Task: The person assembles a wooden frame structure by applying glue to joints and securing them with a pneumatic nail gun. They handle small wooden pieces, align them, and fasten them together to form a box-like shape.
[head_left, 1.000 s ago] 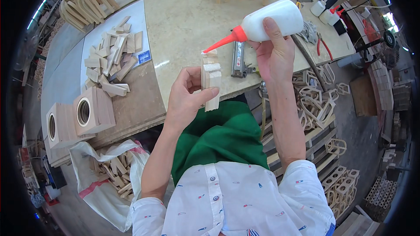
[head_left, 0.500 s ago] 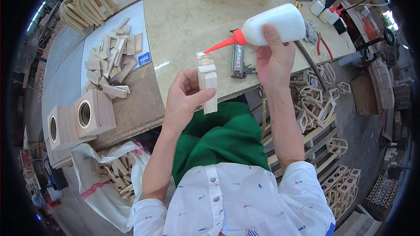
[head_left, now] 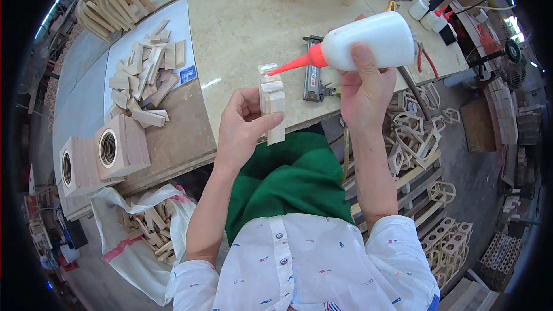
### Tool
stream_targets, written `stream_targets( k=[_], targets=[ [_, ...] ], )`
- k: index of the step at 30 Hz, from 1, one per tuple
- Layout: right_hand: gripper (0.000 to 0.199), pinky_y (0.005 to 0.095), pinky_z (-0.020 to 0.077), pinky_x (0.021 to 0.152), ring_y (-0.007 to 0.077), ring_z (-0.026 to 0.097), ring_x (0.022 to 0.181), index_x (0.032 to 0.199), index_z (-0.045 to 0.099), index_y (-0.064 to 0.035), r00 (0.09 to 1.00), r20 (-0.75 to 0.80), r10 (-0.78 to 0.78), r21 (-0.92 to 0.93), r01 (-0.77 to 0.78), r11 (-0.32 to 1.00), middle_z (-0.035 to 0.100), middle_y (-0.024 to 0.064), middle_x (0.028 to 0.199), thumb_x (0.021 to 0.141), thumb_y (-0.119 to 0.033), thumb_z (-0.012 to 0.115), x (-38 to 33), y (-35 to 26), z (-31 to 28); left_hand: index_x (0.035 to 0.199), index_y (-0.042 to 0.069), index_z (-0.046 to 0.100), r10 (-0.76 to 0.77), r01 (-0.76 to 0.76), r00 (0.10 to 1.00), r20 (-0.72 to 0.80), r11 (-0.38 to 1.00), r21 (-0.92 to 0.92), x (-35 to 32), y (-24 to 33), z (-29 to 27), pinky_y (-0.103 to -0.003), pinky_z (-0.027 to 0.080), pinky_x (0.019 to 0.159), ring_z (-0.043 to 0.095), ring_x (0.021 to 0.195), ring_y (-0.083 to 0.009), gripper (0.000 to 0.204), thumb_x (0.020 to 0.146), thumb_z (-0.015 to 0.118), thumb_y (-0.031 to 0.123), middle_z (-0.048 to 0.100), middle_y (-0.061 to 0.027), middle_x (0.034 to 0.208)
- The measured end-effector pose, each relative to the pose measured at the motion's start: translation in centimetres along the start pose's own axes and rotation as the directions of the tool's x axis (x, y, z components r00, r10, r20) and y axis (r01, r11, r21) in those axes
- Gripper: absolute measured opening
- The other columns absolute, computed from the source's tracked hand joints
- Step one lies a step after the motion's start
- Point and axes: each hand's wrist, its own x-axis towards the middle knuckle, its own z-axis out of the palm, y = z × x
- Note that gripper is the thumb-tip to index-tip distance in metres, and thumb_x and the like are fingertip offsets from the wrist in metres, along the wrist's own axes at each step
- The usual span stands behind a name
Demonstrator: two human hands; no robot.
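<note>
My left hand (head_left: 249, 121) grips a stack of small wood blocks (head_left: 275, 103) near the bench's front edge, thumb across the near face. White glue lies on the upper end of the stack. In my right hand (head_left: 368, 83) is a white glue bottle (head_left: 380, 37), tilted so that its red nozzle (head_left: 296, 63) points left and down. The nozzle's tip is at the glued end of the wood; whether it touches, I cannot tell. Just behind the nozzle, a nail gun (head_left: 313, 78) lies on the bench.
Loose wood pieces (head_left: 141, 75) are heaped at the left of the bench (head_left: 230, 29). Two wooden boxes with round holes (head_left: 122, 147) stand at its left corner, above a white sack of offcuts (head_left: 129, 253). Pliers (head_left: 426, 60) and more glue bottles (head_left: 423, 7) lie at the right.
The glue bottle in my right hand has shifted right and slightly down. Its nozzle tip has moved lower on the end of the wood, where more white glue shows.
</note>
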Motion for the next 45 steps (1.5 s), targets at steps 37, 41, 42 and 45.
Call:
stream_targets(
  k=[37,41,42,45],
  targets=[
    [0.047,0.0349,0.0525,0.088,0.0198,0.062,0.100,0.122,0.049,0.0013,0.997,0.019,-0.075,-0.302,0.077,0.950,0.061,0.0106,0.111,0.083,-0.010,0.074,-1.4,-0.1,-2.2,0.109,-0.004,0.054,0.003,-0.002,0.999,-0.045,1.000,0.021,0.2,-0.3,-0.4,-0.030,0.050,0.083,0.063,0.088,-0.0149,0.041,0.074,0.074,0.004,0.065,-0.0111,0.098],
    [0.045,0.0339,0.0524,0.088,0.0194,0.062,0.100,0.120,0.050,0.0012,0.994,0.003,-0.111,-0.160,0.111,0.981,0.061,0.0116,0.111,0.083,-0.009,0.073,-1.6,-0.6,-1.7,0.110,-0.002,0.056,0.005,-0.004,0.998,-0.056,0.999,0.034,0.6,-0.3,-0.4,-0.030,0.047,0.087,0.062,0.091,-0.0147,0.042,0.073,0.075,0.004,0.066,-0.0091,0.099],
    [0.046,0.0339,0.0523,0.089,0.0193,0.062,0.100,0.121,0.050,0.0011,0.995,0.010,-0.096,-0.155,0.096,0.983,0.061,0.0116,0.111,0.083,-0.009,0.073,-1.7,-0.6,-1.6,0.110,-0.002,0.056,0.004,-0.002,0.999,-0.053,0.999,0.036,0.6,-0.3,-0.4,-0.030,0.047,0.087,0.062,0.091,-0.0147,0.042,0.073,0.075,0.004,0.066,-0.0091,0.099],
    [0.046,0.0342,0.0518,0.090,0.0192,0.062,0.101,0.121,0.050,0.0009,0.999,0.020,-0.048,-0.137,0.050,0.989,0.061,0.0114,0.111,0.082,-0.009,0.074,-2.1,-0.4,-1.2,0.111,-0.002,0.056,-0.001,0.002,0.999,-0.045,0.999,0.037,0.6,-0.3,-0.3,-0.030,0.047,0.087,0.061,0.091,-0.0147,0.042,0.074,0.075,0.005,0.066,-0.0093,0.100]
  ],
)
